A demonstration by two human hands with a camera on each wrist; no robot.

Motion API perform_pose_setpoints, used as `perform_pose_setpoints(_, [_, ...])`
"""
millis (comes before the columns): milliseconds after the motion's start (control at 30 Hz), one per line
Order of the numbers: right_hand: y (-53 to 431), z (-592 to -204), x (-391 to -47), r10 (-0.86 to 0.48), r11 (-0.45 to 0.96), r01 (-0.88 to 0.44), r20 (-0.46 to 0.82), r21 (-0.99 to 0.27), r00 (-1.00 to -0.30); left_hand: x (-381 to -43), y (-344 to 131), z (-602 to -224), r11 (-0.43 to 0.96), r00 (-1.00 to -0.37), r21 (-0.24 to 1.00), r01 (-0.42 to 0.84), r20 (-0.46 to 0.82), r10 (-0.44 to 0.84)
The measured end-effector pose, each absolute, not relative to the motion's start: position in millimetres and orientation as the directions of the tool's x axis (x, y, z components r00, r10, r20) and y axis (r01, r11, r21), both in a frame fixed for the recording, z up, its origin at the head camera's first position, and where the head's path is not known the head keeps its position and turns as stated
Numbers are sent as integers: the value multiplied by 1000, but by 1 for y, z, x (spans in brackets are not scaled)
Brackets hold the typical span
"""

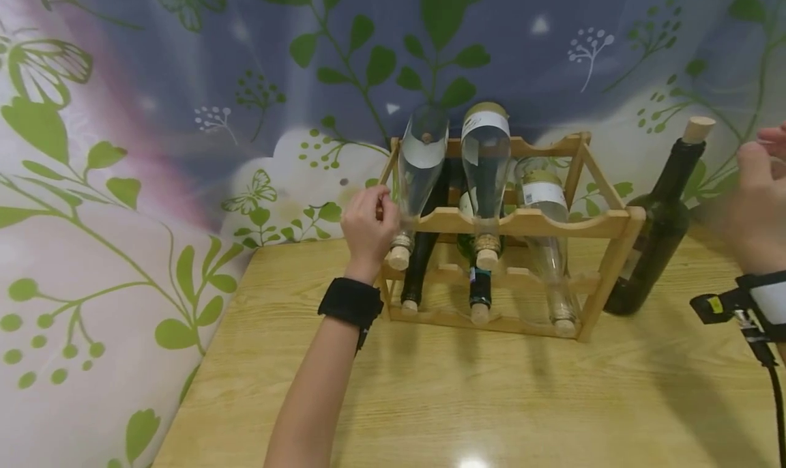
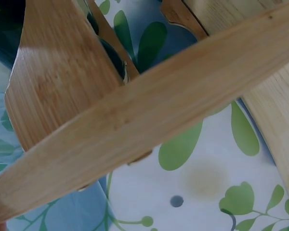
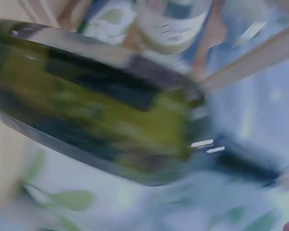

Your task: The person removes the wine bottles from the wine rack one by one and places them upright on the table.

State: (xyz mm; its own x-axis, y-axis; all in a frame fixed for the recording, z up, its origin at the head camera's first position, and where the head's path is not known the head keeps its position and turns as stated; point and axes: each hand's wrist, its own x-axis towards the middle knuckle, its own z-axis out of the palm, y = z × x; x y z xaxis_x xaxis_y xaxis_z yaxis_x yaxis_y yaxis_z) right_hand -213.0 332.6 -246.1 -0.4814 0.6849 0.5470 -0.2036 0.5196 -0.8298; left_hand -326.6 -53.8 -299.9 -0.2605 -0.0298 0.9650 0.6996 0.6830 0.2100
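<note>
A wooden wine rack stands on the table, holding several corked bottles with their necks tilted down towards me. My left hand grips its upper left corner with curled fingers, beside a clear bottle. Wooden rails of the rack fill much of the left wrist view. Right of the rack stands a dark green corked bottle, upright on the table. My right hand, blurred at the right edge, is apart from that bottle with nothing visible in its fingers. The green bottle looks large and smeared in the right wrist view.
Another clear bottle lies in the rack's top row, and one with a white label sits at the right. The light wood table meets a leaf-patterned cloth backdrop. A cable hangs from the right wrist.
</note>
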Motion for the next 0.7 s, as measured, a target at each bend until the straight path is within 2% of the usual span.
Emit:
perform_pose_setpoints(100, [304,-237,-200,564,630,-362,725,-687,-395,-327,-55,-300,684,-259,204,701,966,-23])
perform_pose_setpoints(200, [270,-237,-199,264,734,-589,941,-337,-210,-328,-55,-300,684,-261,198,702,965,-12])
perform_pose_setpoints(267, [247,-241,-204,42,749,-652,990,-120,-134,-327,-58,-302,691,-260,195,696,965,-10])
perform_pose_setpoints(300, [236,-243,-205,-80,753,-658,989,-22,-124,-327,-59,-302,696,-259,193,692,966,-11])
perform_pose_setpoints(400, [212,-252,-214,-411,706,-679,898,201,-160,-327,-60,-303,705,-250,188,684,968,-16])
perform_pose_setpoints(467, [201,-256,-219,-559,669,-687,801,284,-213,-328,-59,-302,708,-247,185,681,969,-15])
perform_pose_setpoints(533, [191,-258,-224,-640,640,-700,725,317,-257,-329,-58,-301,708,-249,183,682,968,-10])
perform_pose_setpoints(633, [178,-259,-233,-687,617,-726,657,304,-310,-329,-57,-299,711,-251,178,681,968,-2])
perform_pose_setpoints(700, [170,-258,-239,-702,601,-744,638,294,-315,-328,-57,-300,715,-250,176,677,968,-2])
